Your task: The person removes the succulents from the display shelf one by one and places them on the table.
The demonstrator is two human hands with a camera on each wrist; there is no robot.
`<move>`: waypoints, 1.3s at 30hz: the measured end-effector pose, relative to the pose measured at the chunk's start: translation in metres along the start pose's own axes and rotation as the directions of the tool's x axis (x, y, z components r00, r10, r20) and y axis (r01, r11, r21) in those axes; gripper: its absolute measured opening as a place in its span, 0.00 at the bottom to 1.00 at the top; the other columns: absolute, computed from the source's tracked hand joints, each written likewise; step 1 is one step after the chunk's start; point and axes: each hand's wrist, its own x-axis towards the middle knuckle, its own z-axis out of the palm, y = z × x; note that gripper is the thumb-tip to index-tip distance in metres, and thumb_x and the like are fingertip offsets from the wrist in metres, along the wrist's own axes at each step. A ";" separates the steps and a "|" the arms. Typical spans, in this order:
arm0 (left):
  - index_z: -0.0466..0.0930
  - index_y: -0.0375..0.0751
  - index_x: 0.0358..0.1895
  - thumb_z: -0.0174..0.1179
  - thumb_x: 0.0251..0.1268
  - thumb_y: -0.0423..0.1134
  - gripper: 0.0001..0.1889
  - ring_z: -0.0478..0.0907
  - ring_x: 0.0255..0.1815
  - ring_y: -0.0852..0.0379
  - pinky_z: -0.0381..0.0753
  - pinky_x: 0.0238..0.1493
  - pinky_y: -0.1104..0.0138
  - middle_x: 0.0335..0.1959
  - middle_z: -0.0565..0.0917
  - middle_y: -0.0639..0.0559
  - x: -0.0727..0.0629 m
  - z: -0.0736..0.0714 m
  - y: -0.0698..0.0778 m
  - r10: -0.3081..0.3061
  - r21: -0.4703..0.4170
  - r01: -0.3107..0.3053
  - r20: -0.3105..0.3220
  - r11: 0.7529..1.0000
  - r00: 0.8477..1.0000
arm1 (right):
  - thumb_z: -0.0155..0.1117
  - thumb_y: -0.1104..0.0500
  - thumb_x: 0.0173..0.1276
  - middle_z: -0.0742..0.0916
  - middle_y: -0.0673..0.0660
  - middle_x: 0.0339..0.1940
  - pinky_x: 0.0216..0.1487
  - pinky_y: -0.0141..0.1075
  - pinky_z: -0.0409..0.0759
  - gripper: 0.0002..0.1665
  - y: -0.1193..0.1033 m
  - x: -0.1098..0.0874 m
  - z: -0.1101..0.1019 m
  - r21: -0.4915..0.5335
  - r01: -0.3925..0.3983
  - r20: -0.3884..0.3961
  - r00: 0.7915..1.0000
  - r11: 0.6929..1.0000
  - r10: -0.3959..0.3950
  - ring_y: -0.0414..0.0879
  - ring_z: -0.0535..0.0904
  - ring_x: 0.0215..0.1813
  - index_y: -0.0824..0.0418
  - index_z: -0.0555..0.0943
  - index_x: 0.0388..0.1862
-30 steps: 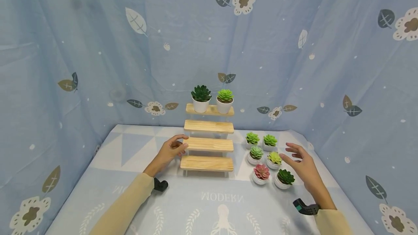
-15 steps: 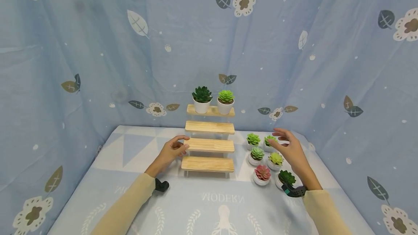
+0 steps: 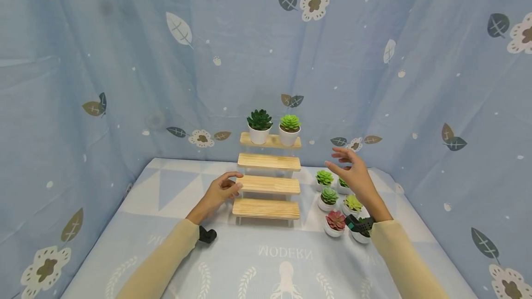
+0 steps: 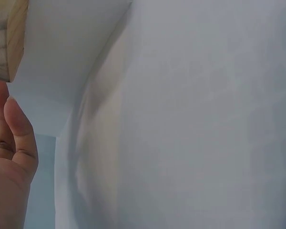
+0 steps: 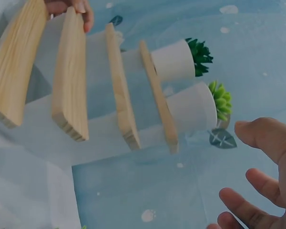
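A wooden display stand (image 3: 266, 208) with several stepped boards stands mid-table. My left hand (image 3: 219, 193) holds the left end of its second-lowest board, thumb at the front and fingers behind. In the right wrist view, those fingertips (image 5: 80, 6) lie on the board's end. On the top board sit a dark green potted succulent (image 3: 259, 127) and a bright green potted succulent (image 3: 289, 129). My right hand (image 3: 352, 170) is raised to the stand's right, with nothing in it. Its fingers are spread and lightly bent, pointing toward the top board.
Several small potted succulents stand right of the stand, among them a red one (image 3: 335, 221) and a pale green one (image 3: 328, 197). My right forearm partly covers others. A patterned blue curtain (image 3: 232, 59) hangs behind the cloth-covered table (image 3: 199, 253).
My right hand has moved up and left from beside the small succulents to a point above them. My left hand stays at the board's end.
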 end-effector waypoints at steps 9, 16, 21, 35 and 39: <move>0.76 0.50 0.68 0.64 0.74 0.48 0.23 0.82 0.46 0.36 0.81 0.49 0.42 0.48 0.81 0.37 0.000 0.001 0.002 -0.010 -0.001 0.010 -0.010 1.000 1.000 | 0.72 0.40 0.70 0.76 0.60 0.70 0.67 0.55 0.70 0.43 -0.017 0.023 0.023 0.033 0.044 0.010 0.999 0.998 -0.044 0.58 0.72 0.68 0.52 0.68 0.77; 0.76 0.48 0.68 0.65 0.74 0.48 0.24 0.83 0.44 0.41 0.83 0.46 0.49 0.47 0.82 0.38 -0.001 0.001 0.000 -0.006 0.006 0.006 -0.021 1.000 1.000 | 0.73 0.40 0.68 0.77 0.59 0.68 0.67 0.54 0.71 0.44 -0.028 0.036 0.039 0.068 0.080 0.043 0.996 0.994 -0.083 0.57 0.72 0.68 0.51 0.68 0.77; 0.75 0.47 0.69 0.65 0.75 0.48 0.24 0.83 0.44 0.42 0.83 0.45 0.50 0.46 0.82 0.40 -0.001 0.002 0.000 -0.010 0.003 0.010 -0.019 1.000 1.000 | 0.74 0.42 0.68 0.76 0.58 0.69 0.67 0.53 0.71 0.44 -0.033 0.045 0.048 0.061 0.083 0.030 0.996 0.995 -0.085 0.55 0.72 0.68 0.51 0.67 0.78; 0.75 0.48 0.69 0.65 0.74 0.49 0.25 0.83 0.43 0.44 0.83 0.47 0.46 0.45 0.82 0.41 0.000 0.002 0.000 -0.002 -0.008 0.001 -0.025 1.000 1.000 | 0.73 0.38 0.67 0.75 0.59 0.72 0.68 0.52 0.72 0.50 -0.043 0.072 0.065 0.041 0.046 0.009 0.999 0.998 -0.046 0.55 0.72 0.69 0.52 0.64 0.81; 0.75 0.47 0.69 0.65 0.74 0.47 0.24 0.83 0.43 0.43 0.83 0.45 0.49 0.45 0.81 0.41 0.000 0.002 -0.001 0.005 -0.012 -0.006 -0.025 1.000 1.000 | 0.73 0.36 0.66 0.75 0.59 0.72 0.66 0.53 0.73 0.52 -0.043 0.079 0.069 0.061 0.035 0.019 0.999 0.998 -0.036 0.58 0.71 0.70 0.53 0.63 0.81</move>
